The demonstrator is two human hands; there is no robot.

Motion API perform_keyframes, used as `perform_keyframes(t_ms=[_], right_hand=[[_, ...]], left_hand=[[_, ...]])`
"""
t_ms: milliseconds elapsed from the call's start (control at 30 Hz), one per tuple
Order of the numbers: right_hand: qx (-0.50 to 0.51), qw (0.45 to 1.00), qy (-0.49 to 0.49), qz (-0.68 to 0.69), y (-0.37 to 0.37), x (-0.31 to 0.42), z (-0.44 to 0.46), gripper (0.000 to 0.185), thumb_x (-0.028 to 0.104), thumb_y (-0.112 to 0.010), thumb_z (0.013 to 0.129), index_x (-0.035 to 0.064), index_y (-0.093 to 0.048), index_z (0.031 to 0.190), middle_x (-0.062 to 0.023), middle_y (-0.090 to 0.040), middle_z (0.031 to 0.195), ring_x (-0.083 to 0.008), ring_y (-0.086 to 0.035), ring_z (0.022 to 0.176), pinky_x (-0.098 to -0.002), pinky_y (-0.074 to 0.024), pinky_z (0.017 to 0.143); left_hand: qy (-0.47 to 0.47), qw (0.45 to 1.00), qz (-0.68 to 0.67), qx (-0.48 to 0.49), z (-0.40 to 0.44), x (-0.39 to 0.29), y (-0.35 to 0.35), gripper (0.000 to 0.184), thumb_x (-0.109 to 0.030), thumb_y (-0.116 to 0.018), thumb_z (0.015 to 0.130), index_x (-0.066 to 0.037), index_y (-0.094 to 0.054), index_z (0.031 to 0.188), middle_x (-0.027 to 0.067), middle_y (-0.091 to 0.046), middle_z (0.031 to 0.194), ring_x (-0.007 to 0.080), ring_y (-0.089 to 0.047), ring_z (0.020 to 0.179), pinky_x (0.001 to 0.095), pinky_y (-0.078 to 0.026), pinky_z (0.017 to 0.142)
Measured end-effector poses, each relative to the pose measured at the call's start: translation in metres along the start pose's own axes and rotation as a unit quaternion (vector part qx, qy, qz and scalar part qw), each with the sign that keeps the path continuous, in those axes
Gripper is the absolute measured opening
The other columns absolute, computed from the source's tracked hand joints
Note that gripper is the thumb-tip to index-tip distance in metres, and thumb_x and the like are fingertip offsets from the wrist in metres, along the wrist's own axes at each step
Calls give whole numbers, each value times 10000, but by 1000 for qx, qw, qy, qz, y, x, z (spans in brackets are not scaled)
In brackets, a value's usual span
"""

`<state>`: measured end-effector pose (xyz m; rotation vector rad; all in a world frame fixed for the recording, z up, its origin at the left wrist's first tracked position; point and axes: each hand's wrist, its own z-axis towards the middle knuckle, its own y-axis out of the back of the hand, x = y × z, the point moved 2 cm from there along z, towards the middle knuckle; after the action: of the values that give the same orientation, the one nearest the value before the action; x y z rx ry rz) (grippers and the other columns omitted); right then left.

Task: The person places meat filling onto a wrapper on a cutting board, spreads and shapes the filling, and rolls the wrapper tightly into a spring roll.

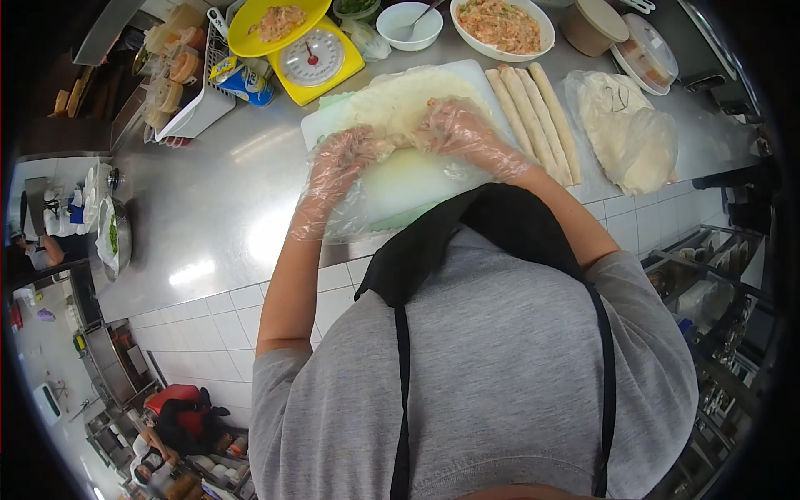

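A thin pale sheet of dough (417,87) lies on a white cutting board (408,187). Both my hands wear clear plastic gloves. At the sheet's near edge, my left hand (343,158) has its fingers curled on the dough's left part. My right hand (462,133) is bent over the right part of the same edge, its fingers pressed on the dough. Some orange filling shows by my right fingertips; the rest is hidden under my hands. Several long pale rolls (542,121) lie side by side at the board's right edge.
A yellow scale (312,62) with filling on its pan, a blue can (243,81), a white bowl (410,27) and a bowl of orange filling (502,29) stand behind. Bagged dough (625,133) lies right. Other people are at far left and lower left.
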<state>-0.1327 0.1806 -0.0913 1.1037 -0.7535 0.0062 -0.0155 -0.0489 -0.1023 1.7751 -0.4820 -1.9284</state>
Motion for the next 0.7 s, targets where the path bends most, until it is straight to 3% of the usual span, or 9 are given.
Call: perform_keyframes(t_ms=[67,233,300,433,500,533,667,700], right_hand=[[20,1000,-9,15,5,-1,-2,300,183,-723,696,54,-642,954,-134,-614,991,-315,-565,935,-384,-438,855],[-28,997,57,37,8,-3,-6,260,178,-709,683,63,-640,906,-133,-628,928,-313,-570,925,-397,-440,833],[-33,996,64,44,6,-7,-6,209,169,-688,673,72,-636,851,-135,-632,895,-321,-581,896,-404,-450,804],[-12,996,67,-59,2,-7,-3,263,178,-723,656,62,-626,871,-138,-631,934,-321,-578,912,-407,-448,834],[18,994,49,-95,7,-12,-8,285,183,-736,650,55,-620,877,-141,-628,973,-325,-572,936,-406,-444,855],[12,997,34,-67,17,-11,-14,303,181,-744,655,49,-617,896,-145,-616,1019,-323,-557,981,-405,-430,887],[48,997,-36,58,36,-43,-39,369,167,-756,674,42,-622,995,-155,-573,1138,-320,-489,1138,-403,-376,985],[71,996,-16,61,37,-52,-41,459,215,-734,734,87,-612,1158,-109,-578,1159,-293,-473,1160,-426,-330,1030]], left_hand=[[15,1000,-1,8,0,-6,3,457,-33,-679,726,-68,-578,1171,132,-607,1107,270,-582,1024,352,-457,905],[39,998,38,29,5,-30,9,514,-87,-722,705,-97,-566,1195,139,-608,1103,288,-566,1049,372,-437,929],[-54,973,213,73,14,-47,5,607,-158,-765,671,-121,-536,1233,141,-604,1113,310,-552,1052,404,-415,938],[-111,982,142,57,33,-47,-35,656,-220,-763,676,-166,-504,1276,119,-606,1118,319,-555,1016,430,-411,900],[-94,982,149,66,35,-45,-45,645,-160,-747,685,-149,-499,1280,120,-606,1126,304,-553,1040,404,-417,913],[-71,982,157,73,35,-53,-44,637,-100,-731,693,-132,-493,1284,122,-606,1135,289,-551,1064,378,-422,927],[-14,985,121,121,35,-59,-38,629,-95,-721,707,-146,-494,1291,121,-602,1146,284,-548,1078,377,-423,928],[-61,987,101,107,35,-62,-40,628,-96,-719,711,-147,-493,1295,123,-604,1143,287,-555,1066,379,-426,926]])
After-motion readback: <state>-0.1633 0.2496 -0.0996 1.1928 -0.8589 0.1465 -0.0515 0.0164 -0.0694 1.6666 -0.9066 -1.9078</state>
